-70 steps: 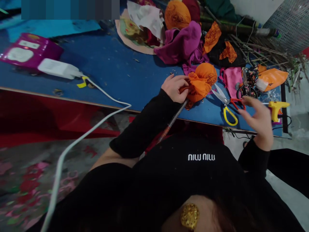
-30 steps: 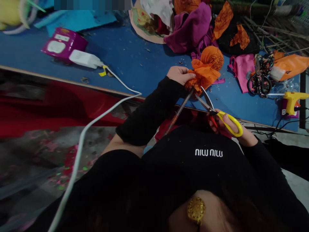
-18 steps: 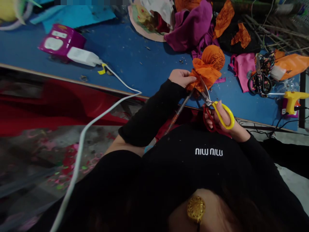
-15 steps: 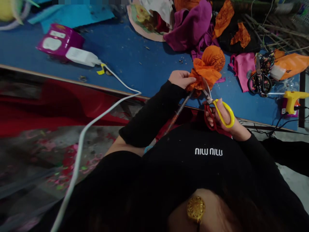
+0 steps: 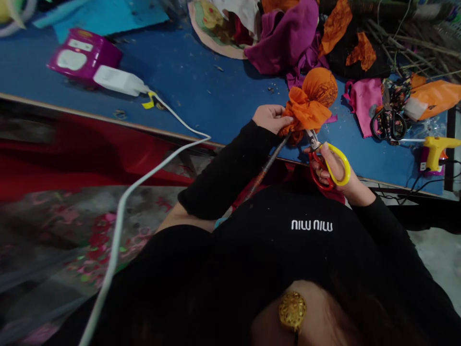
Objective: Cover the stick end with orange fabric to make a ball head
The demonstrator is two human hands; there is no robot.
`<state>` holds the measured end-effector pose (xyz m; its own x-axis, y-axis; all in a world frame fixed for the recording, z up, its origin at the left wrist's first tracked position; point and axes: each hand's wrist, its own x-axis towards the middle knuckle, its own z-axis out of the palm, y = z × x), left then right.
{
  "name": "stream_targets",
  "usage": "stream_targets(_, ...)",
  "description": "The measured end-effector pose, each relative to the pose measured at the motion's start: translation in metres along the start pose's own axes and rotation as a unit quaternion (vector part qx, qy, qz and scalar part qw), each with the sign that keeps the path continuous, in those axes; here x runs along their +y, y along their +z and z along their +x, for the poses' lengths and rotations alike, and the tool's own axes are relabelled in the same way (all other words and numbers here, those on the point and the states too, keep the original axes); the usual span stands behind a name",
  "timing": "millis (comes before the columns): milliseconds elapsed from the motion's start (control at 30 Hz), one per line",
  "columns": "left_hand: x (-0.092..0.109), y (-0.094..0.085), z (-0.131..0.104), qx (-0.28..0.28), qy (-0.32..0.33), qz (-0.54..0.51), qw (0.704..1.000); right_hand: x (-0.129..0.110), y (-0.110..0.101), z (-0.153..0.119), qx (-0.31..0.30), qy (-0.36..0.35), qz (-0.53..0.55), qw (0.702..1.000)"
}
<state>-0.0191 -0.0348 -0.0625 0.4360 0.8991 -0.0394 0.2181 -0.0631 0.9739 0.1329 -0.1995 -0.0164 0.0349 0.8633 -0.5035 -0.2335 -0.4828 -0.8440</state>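
Note:
My left hand point(image 5: 272, 118) pinches the gathered base of a bundle of orange cloth point(image 5: 307, 106). The cloth is wrapped around a ball shape at its upper end, with loose folds below. A thin dark stick point(image 5: 268, 168) runs from under the bundle down toward my body. In my right hand point(image 5: 345, 180) is a pair of scissors point(image 5: 340, 158) with one yellow and one red handle loop. The blades point up at the lower edge of the cloth, and their tips are hidden by it.
On the blue table point(image 5: 201, 91) lie purple cloth point(image 5: 284, 43), pink cloth point(image 5: 366, 98), black-handled scissors point(image 5: 389, 125) and a yellow glue gun point(image 5: 435, 151). A purple box point(image 5: 84, 57) with a white plug point(image 5: 118, 80) stands at the left. Its white cord point(image 5: 120, 216) hangs past the table edge.
The scissor blades, earlier spread in front of the orange cloth, are now mostly under its lower folds. My right hand has shifted slightly right; my left hand keeps its hold.

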Motion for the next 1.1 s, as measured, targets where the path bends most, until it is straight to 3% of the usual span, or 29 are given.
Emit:
stream_targets(233,-0.001,-0.001,0.001,-0.027,-0.036,-0.063,0.997,-0.008,-0.002,-0.002,-0.013,-0.02,-0.047,0.999)
stream_targets(433,-0.003,-0.002,0.002,-0.043,-0.048,-0.105,0.992,-0.008,-0.002,0.001,0.011,-0.02,-0.066,0.998)
stream_targets(533,-0.003,-0.008,0.003,-0.054,-0.064,-0.112,0.99,-0.008,-0.005,-0.003,-0.012,-0.022,-0.072,0.997)
stream_targets(700,-0.007,-0.03,0.006,-0.026,-0.072,-0.093,0.993,-0.018,-0.034,-0.034,-0.129,0.025,-0.173,0.976)
stream_targets(800,-0.008,-0.045,0.01,0.03,-0.043,-0.082,0.995,-0.024,-0.063,-0.057,-0.065,0.007,-0.269,0.961)
stream_targets(867,-0.004,-0.052,0.015,0.073,-0.011,-0.073,0.995,-0.023,-0.08,-0.067,0.027,-0.049,-0.357,0.932)
stream_targets(900,-0.001,-0.055,0.018,0.089,0.008,-0.065,0.994,-0.022,-0.087,-0.07,0.083,-0.076,-0.412,0.904)
stream_targets(1000,0.014,-0.054,0.033,0.104,0.076,-0.022,0.991,-0.014,-0.098,-0.064,0.254,-0.107,-0.556,0.784)
stream_targets(1100,0.037,-0.036,0.06,0.122,0.152,0.031,0.98,-0.007,-0.097,-0.046,0.319,-0.1,-0.635,0.696)
